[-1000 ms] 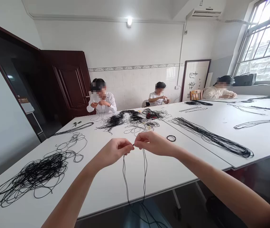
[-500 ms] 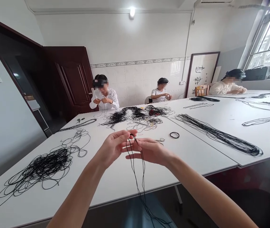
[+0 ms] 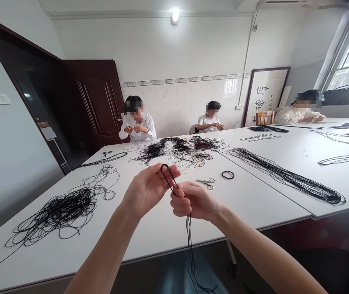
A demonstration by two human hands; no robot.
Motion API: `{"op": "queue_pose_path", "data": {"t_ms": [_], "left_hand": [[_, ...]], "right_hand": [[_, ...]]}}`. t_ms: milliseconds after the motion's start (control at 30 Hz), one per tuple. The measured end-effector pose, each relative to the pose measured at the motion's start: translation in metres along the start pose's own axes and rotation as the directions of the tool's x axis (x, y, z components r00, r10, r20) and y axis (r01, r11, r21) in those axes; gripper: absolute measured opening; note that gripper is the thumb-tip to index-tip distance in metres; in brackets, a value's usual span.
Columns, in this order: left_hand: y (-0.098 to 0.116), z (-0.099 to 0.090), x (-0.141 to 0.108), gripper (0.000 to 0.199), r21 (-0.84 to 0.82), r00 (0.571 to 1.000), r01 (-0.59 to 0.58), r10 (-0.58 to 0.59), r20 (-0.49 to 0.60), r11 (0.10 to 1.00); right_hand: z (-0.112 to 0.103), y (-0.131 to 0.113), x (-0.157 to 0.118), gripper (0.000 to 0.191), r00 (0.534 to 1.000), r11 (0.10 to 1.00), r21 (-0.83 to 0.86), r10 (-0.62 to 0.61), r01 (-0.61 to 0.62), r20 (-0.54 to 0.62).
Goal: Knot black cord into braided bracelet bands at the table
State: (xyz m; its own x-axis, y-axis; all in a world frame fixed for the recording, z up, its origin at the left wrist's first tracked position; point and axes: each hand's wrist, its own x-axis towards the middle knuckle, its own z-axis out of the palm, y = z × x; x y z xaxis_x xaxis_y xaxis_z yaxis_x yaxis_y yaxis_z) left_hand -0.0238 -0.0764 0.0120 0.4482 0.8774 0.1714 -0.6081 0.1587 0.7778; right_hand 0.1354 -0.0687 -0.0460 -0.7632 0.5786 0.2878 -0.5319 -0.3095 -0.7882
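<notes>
Black cord [image 3: 189,232], doubled into several strands, is pinched in my right hand [image 3: 197,200], with its thumb and curled fingers closed around it. A narrow loop of this cord stands up from the pinch, and its strands hang down past the table edge. Behind the loop is my left hand [image 3: 146,185], its fingers stretched out and touching or very near the loop's top. The left thumb is hard to make out. Small scissors [image 3: 206,183] and a black cord ring [image 3: 227,175] lie on the table beyond my right hand.
A tangled black cord pile [image 3: 61,212] lies at left on the white table [image 3: 150,241]. A larger tangle [image 3: 174,149] sits farther back, and a long cord bundle [image 3: 291,177] at right. Three people sit across the table. A dark door [image 3: 97,98] stands behind.
My right hand has closed around the cord strands and drawn them together below the loop. My left fingers have opened from their pinch at the top. The view has shifted slightly left.
</notes>
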Motion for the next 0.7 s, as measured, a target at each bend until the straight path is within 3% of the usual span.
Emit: {"op": "queue_pose_path", "data": {"t_ms": [267, 533, 700], "left_hand": [[0.024, -0.011, 0.012, 0.037, -0.058, 0.973, -0.207, 0.199, -0.117, 0.977], [0.079, -0.044, -0.002, 0.036, -0.042, 0.892, -0.358, 0.328, -0.311, 0.933], [0.112, -0.077, -0.017, 0.038, 0.046, 0.804, -0.416, 0.391, -0.448, 0.908]], "right_hand": [[-0.016, 0.010, -0.005, 0.030, 0.994, 0.997, -0.065, 0.025, -0.032, -0.104], [-0.038, 0.005, -0.033, 0.032, 0.968, 0.967, -0.144, 0.186, -0.211, -0.167], [-0.053, 0.002, -0.047, 0.033, 0.932, 0.925, -0.189, 0.288, -0.331, -0.221]]}}
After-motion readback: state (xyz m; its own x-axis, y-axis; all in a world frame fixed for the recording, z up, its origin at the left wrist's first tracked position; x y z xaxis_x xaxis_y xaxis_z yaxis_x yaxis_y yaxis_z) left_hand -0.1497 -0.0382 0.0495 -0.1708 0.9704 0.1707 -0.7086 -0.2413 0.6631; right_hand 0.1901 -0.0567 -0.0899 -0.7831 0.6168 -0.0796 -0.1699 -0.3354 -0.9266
